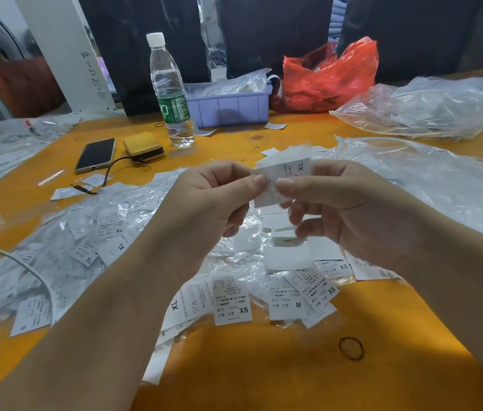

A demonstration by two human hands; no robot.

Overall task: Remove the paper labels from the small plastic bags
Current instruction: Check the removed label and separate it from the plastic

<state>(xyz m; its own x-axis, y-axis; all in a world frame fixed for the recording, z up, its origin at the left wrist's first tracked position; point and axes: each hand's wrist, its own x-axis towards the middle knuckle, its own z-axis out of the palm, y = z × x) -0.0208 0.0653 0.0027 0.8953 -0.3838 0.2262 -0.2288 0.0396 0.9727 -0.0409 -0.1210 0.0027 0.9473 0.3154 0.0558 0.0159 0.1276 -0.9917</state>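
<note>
Above a glossy orange surface point(234, 366) strewn with crinkled clear bags point(65, 232), the left hand point(204, 203) and right hand point(353, 209) each pinch a thin XL paper label point(286, 176) between thumb and forefinger, held up at mid-frame; uneven pulling could well tear the flimsy slip or its slick film sleeve

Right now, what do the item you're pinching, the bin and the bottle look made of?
Label, pinched by left hand and right hand: matte white printed paper, possibly in clear film. Bin: opaque lilac moulded plastic, ribbed. Bottle: clear glossy plastic, white cap.
</note>
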